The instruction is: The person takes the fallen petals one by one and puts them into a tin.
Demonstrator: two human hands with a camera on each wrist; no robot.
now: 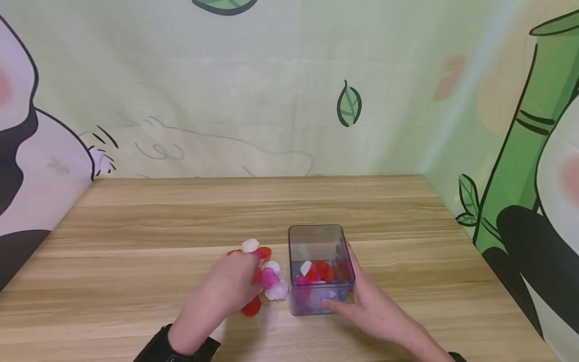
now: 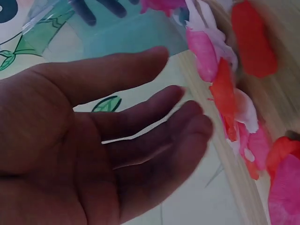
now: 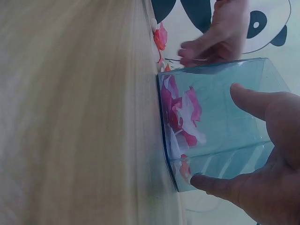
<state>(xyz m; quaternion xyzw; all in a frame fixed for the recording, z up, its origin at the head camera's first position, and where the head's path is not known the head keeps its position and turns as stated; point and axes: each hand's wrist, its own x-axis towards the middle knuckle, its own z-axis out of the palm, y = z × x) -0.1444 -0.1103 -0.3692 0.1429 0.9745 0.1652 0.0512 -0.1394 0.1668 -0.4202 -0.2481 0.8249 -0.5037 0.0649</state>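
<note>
A clear bluish plastic box [image 1: 322, 299] stands upright on the table, with red, white and pink artificial petals [image 1: 320, 271] lying in its bottom. My right hand [image 1: 377, 306] grips the box from its right side, thumb on the near wall, fingers along the far right. Left of the box lies a loose pile of similar petals [image 1: 270, 277]. Over that pile hovers my left hand [image 1: 235, 281], its fingertips pointing down at the petals. In the left wrist view, the fingers [image 2: 159, 173] are loosely bent and apart from the thumb, with nothing between them.
The wood-grain table [image 1: 149, 216] reaches back to a printed cloth backdrop [image 1: 271, 100] with pandas, bamboo and leaves. Single petals, one red [image 1: 251, 306] and one pale [image 1: 267, 318], lie at the pile's near edge, left of the box.
</note>
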